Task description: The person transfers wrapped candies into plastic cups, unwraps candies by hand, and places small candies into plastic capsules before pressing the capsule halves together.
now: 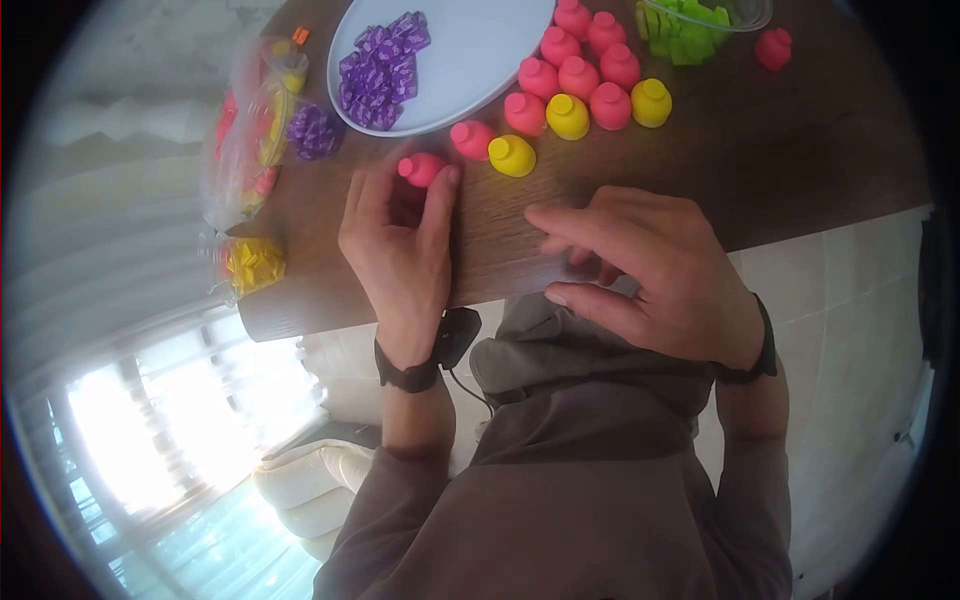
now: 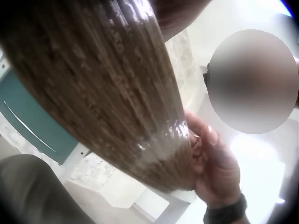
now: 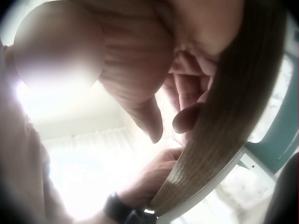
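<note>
In the head view the left hand holds a pink bottle-shaped piece between thumb and fingers, low over the wooden table. To its right, the right hand hovers near the table's front edge, fingers loosely bent, with nothing seen between thumb and forefinger. A pink piece and a yellow piece stand just beyond the left hand. In the right wrist view the right hand shows its thumb and fingers apart. The wood hides part of both hands in the wrist views.
Behind stand several pink pieces and more yellow ones. A white tray bears purple wrapped sweets. Green pieces lie in a clear bowl at the back. Plastic bags and a yellow bundle sit at the left edge.
</note>
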Tool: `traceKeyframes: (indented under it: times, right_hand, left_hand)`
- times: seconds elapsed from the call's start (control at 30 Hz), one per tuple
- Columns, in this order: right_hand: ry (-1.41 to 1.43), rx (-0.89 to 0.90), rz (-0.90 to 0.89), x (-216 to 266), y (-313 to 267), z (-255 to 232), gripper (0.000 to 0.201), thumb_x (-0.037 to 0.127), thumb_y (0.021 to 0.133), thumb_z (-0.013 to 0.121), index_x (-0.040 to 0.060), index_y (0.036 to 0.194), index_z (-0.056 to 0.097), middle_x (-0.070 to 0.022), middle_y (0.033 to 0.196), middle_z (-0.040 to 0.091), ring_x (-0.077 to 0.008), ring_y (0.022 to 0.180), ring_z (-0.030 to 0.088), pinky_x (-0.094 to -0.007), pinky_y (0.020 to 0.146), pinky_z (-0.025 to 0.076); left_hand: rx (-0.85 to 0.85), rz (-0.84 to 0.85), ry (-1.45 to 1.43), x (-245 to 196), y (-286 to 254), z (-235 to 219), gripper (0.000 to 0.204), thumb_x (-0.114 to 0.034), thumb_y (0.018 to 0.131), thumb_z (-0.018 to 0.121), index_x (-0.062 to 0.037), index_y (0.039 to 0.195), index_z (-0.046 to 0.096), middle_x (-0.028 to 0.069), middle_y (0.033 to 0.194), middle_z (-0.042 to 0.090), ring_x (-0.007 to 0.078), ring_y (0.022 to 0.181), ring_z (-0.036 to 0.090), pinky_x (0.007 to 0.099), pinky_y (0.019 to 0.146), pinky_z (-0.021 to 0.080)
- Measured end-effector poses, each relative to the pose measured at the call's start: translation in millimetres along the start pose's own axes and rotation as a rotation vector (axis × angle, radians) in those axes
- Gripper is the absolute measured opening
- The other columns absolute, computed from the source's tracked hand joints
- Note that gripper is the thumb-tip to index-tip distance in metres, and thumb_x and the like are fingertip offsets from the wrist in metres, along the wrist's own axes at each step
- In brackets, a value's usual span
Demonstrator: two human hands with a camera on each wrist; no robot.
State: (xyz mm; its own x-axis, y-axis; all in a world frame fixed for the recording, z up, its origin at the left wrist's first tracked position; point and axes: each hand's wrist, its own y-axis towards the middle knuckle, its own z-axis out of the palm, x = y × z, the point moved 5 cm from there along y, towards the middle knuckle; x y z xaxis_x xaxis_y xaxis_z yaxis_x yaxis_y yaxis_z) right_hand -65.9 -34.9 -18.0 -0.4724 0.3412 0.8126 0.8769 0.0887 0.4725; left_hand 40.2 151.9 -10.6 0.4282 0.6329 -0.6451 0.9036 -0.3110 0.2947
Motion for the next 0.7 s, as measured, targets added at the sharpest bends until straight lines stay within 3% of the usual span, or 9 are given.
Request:
traceKeyframes:
  times: [0.07, 0.2, 0.27, 0.3, 0.37, 0.5, 0.57, 0.63, 0.7]
  right_hand:
    - [0.026, 0.057, 0.042, -1.3, -1.7, -0.3, 0.047, 0.013, 0.082, 0.079, -0.0004, 0.124, 0.064, -0.0105, 0.09, 0.07, -0.0273, 0.077, 0.067, -0.0389, 0.069, 0.055]
    - [0.041, 0.056, 0.061, 1.0, 1.3, -3.3, 0.044, 0.014, 0.083, 0.079, -0.0003, 0.122, 0.065, -0.0107, 0.089, 0.07, -0.0271, 0.077, 0.067, -0.0389, 0.067, 0.054]
    - [0.065, 0.026, 0.05, 0.8, 1.4, -3.9, 0.047, 0.006, 0.081, 0.081, 0.0027, 0.125, 0.067, -0.007, 0.087, 0.07, -0.0183, 0.072, 0.067, -0.0298, 0.058, 0.055]
    - [0.033, 0.029, 0.057, -0.6, 2.6, -1.0, 0.047, 0.006, 0.081, 0.081, 0.0027, 0.125, 0.067, -0.007, 0.087, 0.07, -0.0183, 0.072, 0.067, -0.0298, 0.058, 0.055]
    - [0.074, 0.003, 0.006, 3.0, -0.3, -4.8, 0.037, 0.011, 0.085, 0.077, 0.0027, 0.119, 0.067, -0.0099, 0.091, 0.071, -0.0243, 0.076, 0.067, -0.0388, 0.064, 0.054]
    - [0.148, -0.176, 0.063, 7.1, -6.6, -34.1, 0.03, 0.008, 0.086, 0.077, 0.0059, 0.115, 0.07, -0.0086, 0.097, 0.072, -0.0224, 0.08, 0.067, -0.0368, 0.066, 0.054]
    - [-0.209, -0.543, 0.178, 9.5, -22.0, -79.1, 0.029, 0.007, 0.084, 0.077, 0.0087, 0.113, 0.071, -0.0072, 0.103, 0.072, -0.0212, 0.086, 0.067, -0.0343, 0.07, 0.055]
    - [-0.506, -0.66, 0.317, 6.0, -24.7, -116.3, 0.038, 0.011, 0.082, 0.08, 0.0076, 0.119, 0.07, -0.0109, 0.117, 0.069, -0.0272, 0.104, 0.064, -0.0375, 0.087, 0.054]
    - [-0.722, -0.622, 0.271, -6.8, -17.1, -133.4, 0.041, 0.012, 0.083, 0.079, 0.007, 0.121, 0.069, -0.0125, 0.124, 0.066, -0.0298, 0.114, 0.059, -0.0402, 0.095, 0.051]
  left_hand:
    - [-0.065, -0.1, -0.025, 1.4, -3.3, 0.7, 0.04, -0.011, 0.09, 0.081, 0.0044, 0.124, 0.066, 0.0057, 0.095, 0.071, 0.0095, 0.08, 0.065, 0.0227, 0.075, 0.052]
    - [-0.102, -0.169, -0.232, 3.1, -6.9, -1.4, 0.041, -0.003, 0.09, 0.078, 0.006, 0.127, 0.061, 0.0097, 0.107, 0.071, 0.012, 0.094, 0.067, 0.0245, 0.083, 0.054]
    - [-0.093, -0.163, -0.315, 14.8, -9.5, -4.4, 0.038, 0.0, 0.091, 0.076, 0.0057, 0.125, 0.06, 0.0106, 0.11, 0.07, 0.013, 0.097, 0.067, 0.0252, 0.085, 0.054]
    - [-0.088, -0.151, -0.387, 19.5, -8.2, -4.9, 0.035, 0.003, 0.091, 0.075, 0.0054, 0.123, 0.06, 0.0114, 0.113, 0.07, 0.0139, 0.099, 0.067, 0.0259, 0.088, 0.054]
    - [-0.065, -0.159, -0.504, 15.5, -5.5, -1.4, 0.031, 0.005, 0.092, 0.073, 0.0047, 0.12, 0.061, 0.0114, 0.112, 0.07, 0.0144, 0.099, 0.067, 0.0264, 0.09, 0.053]
    - [-0.088, -0.152, -0.576, 13.8, -7.9, -2.1, 0.023, 0.005, 0.092, 0.072, 0.0032, 0.114, 0.062, 0.0088, 0.106, 0.069, 0.0137, 0.098, 0.066, 0.0265, 0.091, 0.052]
    - [-0.109, -0.128, -0.55, 18.9, -9.0, -5.7, 0.018, 0.003, 0.093, 0.072, 0.0014, 0.108, 0.063, 0.0058, 0.102, 0.067, 0.0107, 0.093, 0.063, 0.0232, 0.085, 0.049]
    - [-0.131, -0.129, -0.557, 20.9, -10.1, -7.6, 0.016, 0.002, 0.093, 0.073, 0.0006, 0.106, 0.063, 0.0042, 0.099, 0.066, 0.009, 0.088, 0.061, 0.0216, 0.081, 0.048]
    - [-0.19, -0.157, -0.504, 23.9, -11.3, -10.8, 0.013, -0.001, 0.094, 0.074, -0.0019, 0.1, 0.063, -0.0004, 0.089, 0.063, 0.0043, 0.076, 0.054, 0.0177, 0.07, 0.044]
